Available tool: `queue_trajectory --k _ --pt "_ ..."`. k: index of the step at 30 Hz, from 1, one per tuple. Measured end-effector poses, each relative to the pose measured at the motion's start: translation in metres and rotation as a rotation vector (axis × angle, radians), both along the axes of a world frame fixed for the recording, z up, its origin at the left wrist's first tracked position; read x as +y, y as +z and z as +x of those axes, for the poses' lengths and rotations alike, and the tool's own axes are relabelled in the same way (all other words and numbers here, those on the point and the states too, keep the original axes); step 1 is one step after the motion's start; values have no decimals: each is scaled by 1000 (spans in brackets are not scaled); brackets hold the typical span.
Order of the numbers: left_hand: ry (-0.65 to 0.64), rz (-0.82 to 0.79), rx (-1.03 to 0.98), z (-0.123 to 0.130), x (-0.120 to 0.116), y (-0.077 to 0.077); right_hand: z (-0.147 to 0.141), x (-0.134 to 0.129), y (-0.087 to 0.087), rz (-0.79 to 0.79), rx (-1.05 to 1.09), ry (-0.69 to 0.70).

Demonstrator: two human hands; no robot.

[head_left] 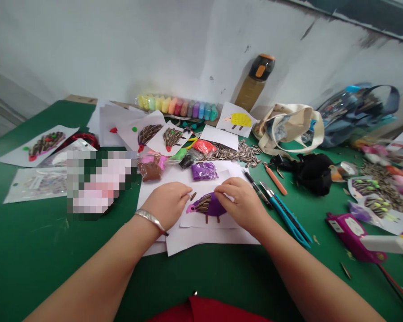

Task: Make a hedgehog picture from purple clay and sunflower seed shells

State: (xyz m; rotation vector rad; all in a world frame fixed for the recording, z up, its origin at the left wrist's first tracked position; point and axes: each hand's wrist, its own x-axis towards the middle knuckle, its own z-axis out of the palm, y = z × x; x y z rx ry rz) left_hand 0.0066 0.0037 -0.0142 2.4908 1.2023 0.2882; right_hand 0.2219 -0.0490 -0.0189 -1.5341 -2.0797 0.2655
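Observation:
A purple clay hedgehog (218, 206) with a pink face and brown legs lies on a small white card (191, 221). Striped sunflower seeds (204, 203) cover its front part, near the face. My left hand (168, 203) is closed in a pinch at the card's left side. One loose seed (193, 196) lies right by its fingertips; whether they touch it I cannot tell. Pinched fingers of my right hand (240, 203) rest at the upper edge of the purple body, hiding its rear. What sits between those fingertips is hidden.
Behind the card are wrapped purple clay (204, 171), brown clay (152, 167) and a seed pile (238, 153). Blue tweezers (290, 219), pens (257, 188) and an orange tool (275, 179) lie right. Finished seed pictures (47, 144), a bottle (255, 82) and bags (289, 127) stand around.

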Motion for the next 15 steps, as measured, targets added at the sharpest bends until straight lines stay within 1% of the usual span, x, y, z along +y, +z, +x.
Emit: queue_trajectory --k 4,7,9,12,15 --pt "10 15 33 -2 3 1 -23 15 13 -27 -260 207" --pt "-1 45 38 -3 5 1 -38 28 13 -43 -382 291" --pt "0 38 52 -4 6 2 -43 36 9 -51 -419 329" --pt "38 -29 94 -3 7 5 -44 46 0 -59 -444 380" --pt "75 -88 114 -1 7 8 -41 51 -1 -63 -441 401"
